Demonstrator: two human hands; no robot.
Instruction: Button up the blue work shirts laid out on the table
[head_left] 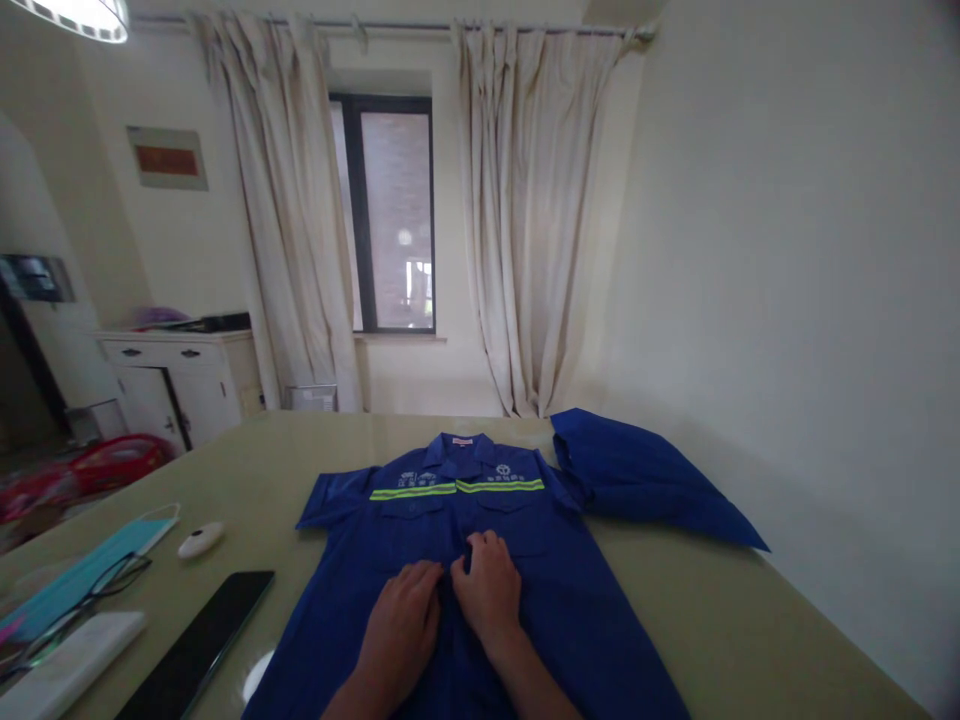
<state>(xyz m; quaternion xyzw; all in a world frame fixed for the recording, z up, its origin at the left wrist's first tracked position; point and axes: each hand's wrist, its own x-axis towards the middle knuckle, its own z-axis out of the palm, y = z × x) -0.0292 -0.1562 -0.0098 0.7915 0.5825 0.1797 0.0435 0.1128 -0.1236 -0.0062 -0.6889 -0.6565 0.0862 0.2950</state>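
A dark blue short-sleeved work shirt point(457, 530) lies front side up on the table, collar pointing away from me. A yellow-green reflective stripe and pale printed marks cross its chest. My left hand point(405, 625) rests on the shirt just left of the front opening, fingers bent together at the cloth edge. Across the opening, my right hand point(489, 590) has its thumb and fingers closed at the other edge. The fingertips are partly hidden, and no button shows between them. Another folded blue garment point(652, 470) lies beside the shirt's right sleeve.
On the table point(247, 470), left of the shirt, are a black phone point(199, 640), a white power strip-like object point(75, 665), glasses point(101, 590), a light blue face mask point(90, 570) and a small white oval object point(201, 540). A wall point(810, 350) borders the right side.
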